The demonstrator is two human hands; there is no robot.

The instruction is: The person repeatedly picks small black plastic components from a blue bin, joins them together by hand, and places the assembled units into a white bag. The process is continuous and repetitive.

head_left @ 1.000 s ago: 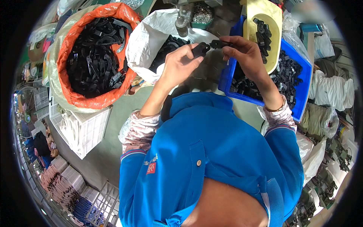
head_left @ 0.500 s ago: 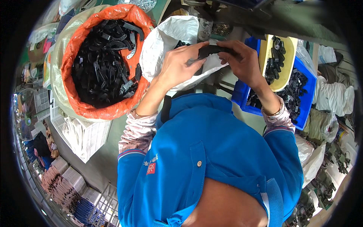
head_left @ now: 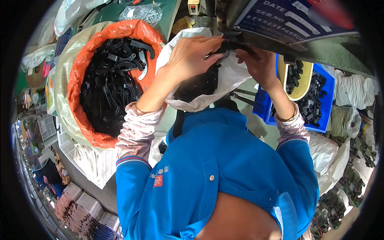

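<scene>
My left hand (head_left: 192, 58) grips one end of a dark, curved black part (head_left: 229, 47), thumb below and fingers above it. At the part's other end is my right hand (head_left: 259, 66), its fingers bent round it and in shadow. Both hands hold the part above an opened white woven sack (head_left: 234, 82), in which black pieces (head_left: 198, 86) lie. The part's far edge is lost in the dark beneath the machine, so its exact kind is unclear.
Left stands an orange-lined sack (head_left: 76, 84) full of black curved parts (head_left: 106, 88). On the right, a yellow bin (head_left: 307, 76) and a blue crate (head_left: 327, 106) hold small black pieces. A dark machine body (head_left: 320, 54) with a blue plate (head_left: 276, 20) overhangs the upper right.
My view has shifted toward the machine, whose blue plate now shows. Both hands have brought the black part closer to the machine's underside. More of the white sack's contents is visible.
</scene>
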